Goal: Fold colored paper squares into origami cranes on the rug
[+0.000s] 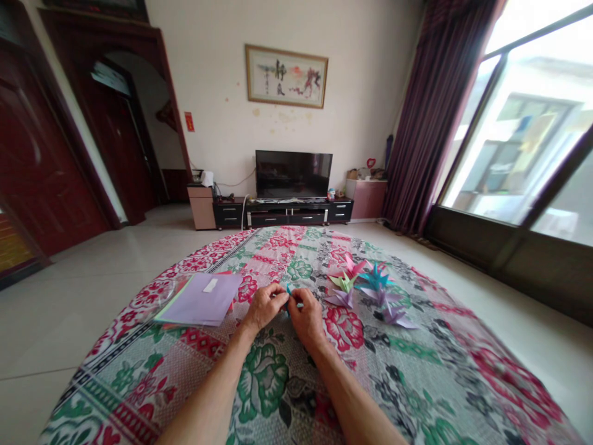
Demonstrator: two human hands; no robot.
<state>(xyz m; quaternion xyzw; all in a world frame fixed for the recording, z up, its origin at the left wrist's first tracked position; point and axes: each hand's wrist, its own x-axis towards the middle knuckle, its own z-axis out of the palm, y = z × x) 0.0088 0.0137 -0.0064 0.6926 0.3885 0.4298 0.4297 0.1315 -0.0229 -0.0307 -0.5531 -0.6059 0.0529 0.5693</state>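
Note:
Over the middle of the table, my left hand (267,304) and my right hand (306,314) meet fingertip to fingertip. Both pinch a small folded piece of blue paper (289,290), mostly hidden behind the fingers. To the right lie several folded paper cranes: a blue one (376,278), a yellow-green one (345,282), a pink one (354,266) and lilac ones (397,315). Left of my hands rests a stack of coloured paper sheets (204,300), lilac on top, with a small white slip (210,285) on it.
A flowered cloth (264,383) covers the round table. Beyond it stand a low black cabinet (287,214) with a television (293,175). Large windows and a purple curtain (430,123) are at the right, dark red doors (41,148) at the left.

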